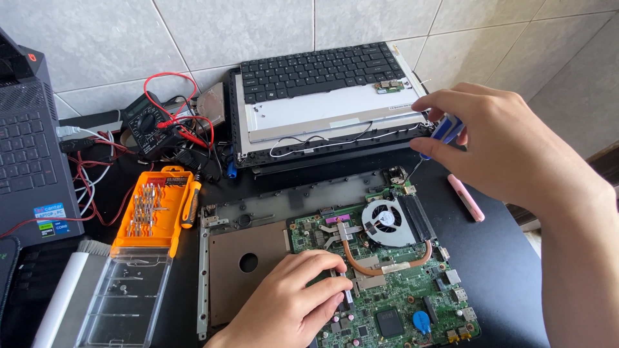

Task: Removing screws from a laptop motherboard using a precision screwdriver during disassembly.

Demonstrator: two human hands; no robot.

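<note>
An opened laptop base (258, 209) lies on the dark table, its green motherboard (412, 290) bare, with a round fan (387, 222) and a copper heat pipe (361, 263). My left hand (290, 303) rests flat on the motherboard's left part, fingers closed down on the board. My right hand (503, 145) pinches a small blue-handled screwdriver (445, 129). Its thin tip points down at the base's top right corner (401, 174), by the hinge.
A detached keyboard (316, 67) and screen panel (329, 116) lie at the back. An orange screwdriver bit case (155, 212) with its clear lid open sits left, beside a multimeter (151, 122) with red leads. Another laptop (29, 148) stands far left. A pink tool (465, 196) lies at right.
</note>
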